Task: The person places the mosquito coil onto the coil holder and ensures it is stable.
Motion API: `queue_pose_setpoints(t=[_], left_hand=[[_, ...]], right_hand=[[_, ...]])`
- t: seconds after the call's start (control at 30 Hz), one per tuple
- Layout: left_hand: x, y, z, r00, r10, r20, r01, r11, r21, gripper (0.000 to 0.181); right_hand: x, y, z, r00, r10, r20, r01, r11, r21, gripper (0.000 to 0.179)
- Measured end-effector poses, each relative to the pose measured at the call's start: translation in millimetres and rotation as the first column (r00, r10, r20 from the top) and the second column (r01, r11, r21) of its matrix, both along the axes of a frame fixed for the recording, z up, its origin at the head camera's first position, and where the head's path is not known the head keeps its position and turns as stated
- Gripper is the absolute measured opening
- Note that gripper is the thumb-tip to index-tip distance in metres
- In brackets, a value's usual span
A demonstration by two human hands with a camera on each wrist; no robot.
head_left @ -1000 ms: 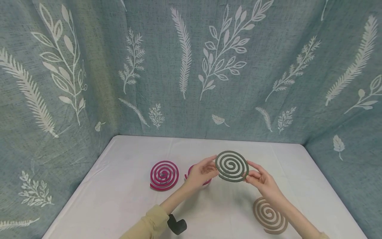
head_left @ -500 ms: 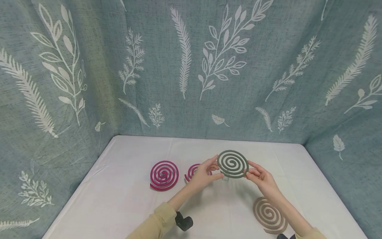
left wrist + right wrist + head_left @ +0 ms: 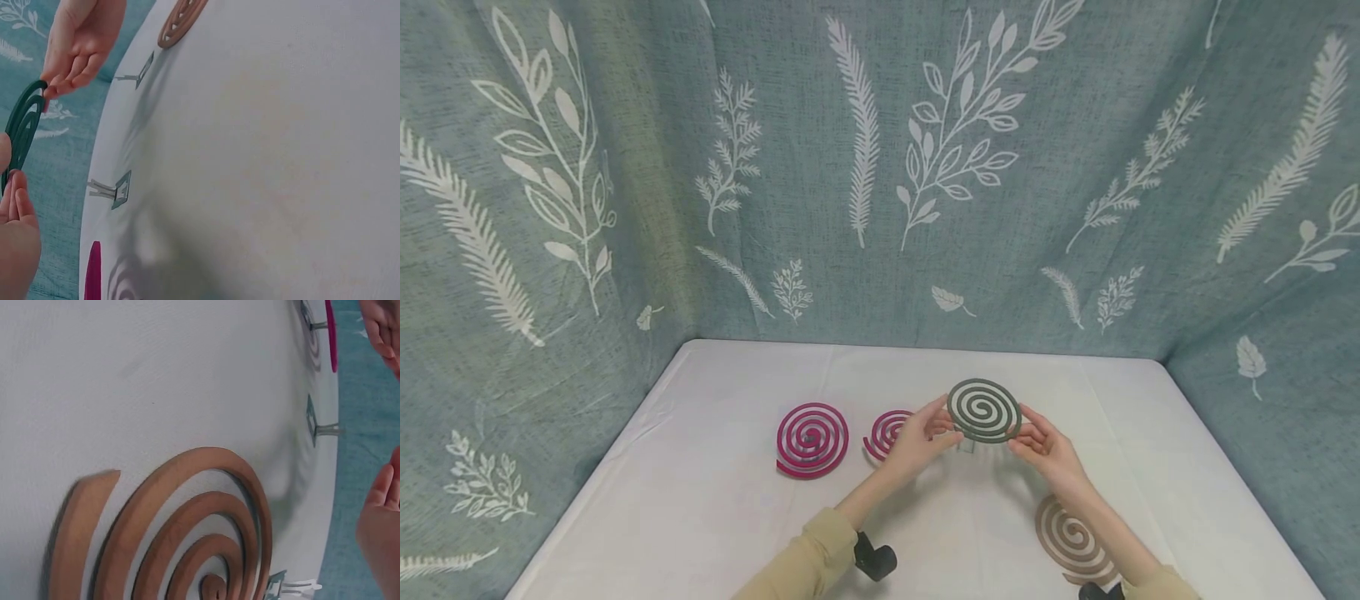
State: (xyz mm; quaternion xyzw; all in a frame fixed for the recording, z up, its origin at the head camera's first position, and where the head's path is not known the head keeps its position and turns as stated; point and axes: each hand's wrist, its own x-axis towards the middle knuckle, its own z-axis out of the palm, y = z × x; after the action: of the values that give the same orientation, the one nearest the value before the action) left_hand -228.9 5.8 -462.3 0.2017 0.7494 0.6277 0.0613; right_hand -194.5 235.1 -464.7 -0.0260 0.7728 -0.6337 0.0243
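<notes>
A dark green mosquito coil (image 3: 984, 410) is held level above the table, over a small metal stand (image 3: 966, 446). My left hand (image 3: 916, 439) pinches its left rim between thumb and fingers, and my right hand (image 3: 1051, 450) pinches the right rim. The left wrist view shows the green coil (image 3: 26, 128) almost edge-on, in the air beyond the stand (image 3: 122, 190). Two magenta coils lie to the left: one whole coil (image 3: 812, 440) and another coil (image 3: 887, 433) partly hidden by my left hand. A brown coil (image 3: 1070, 533) is below my right forearm.
In the right wrist view another metal clip-like stand (image 3: 294, 586) sits beside the brown coil (image 3: 181, 464). A white cloth covers the table (image 3: 700, 500). Behind it hangs a blue-green curtain (image 3: 820, 208) with leaf patterns. Black wrist mounts (image 3: 875, 557) sit on my forearms.
The green coil has tipped flatter and shifted slightly right from a second ago. My left hand has moved a little right with it, uncovering more of the nearer magenta coil and the stand below.
</notes>
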Motion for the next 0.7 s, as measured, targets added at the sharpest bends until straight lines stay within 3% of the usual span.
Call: queue_pose_setpoints(t=[0.3, 0.5, 0.7], left_hand=[[1.1, 6.9, -6.6, 0.999, 0.051, -0.01, -0.052, 0.996, -0.069, 0.063], [2.6, 9.7, -8.4, 0.996, 0.085, 0.004, -0.084, 0.989, -0.124, 0.063], [3.5, 12.4, -11.6, 0.993, 0.118, 0.0, -0.116, 0.978, -0.175, 0.062]], right_hand=[[-6.1, -2.5, -13.6, 0.999, -0.037, 0.037, 0.037, 0.999, -0.006, 0.069], [-9.7, -5.1, -22.1, 0.993, -0.085, 0.088, 0.078, 0.994, 0.08, 0.069], [-11.8, -7.4, -28.3, 0.988, -0.078, 0.131, 0.06, 0.989, 0.138, 0.07]])
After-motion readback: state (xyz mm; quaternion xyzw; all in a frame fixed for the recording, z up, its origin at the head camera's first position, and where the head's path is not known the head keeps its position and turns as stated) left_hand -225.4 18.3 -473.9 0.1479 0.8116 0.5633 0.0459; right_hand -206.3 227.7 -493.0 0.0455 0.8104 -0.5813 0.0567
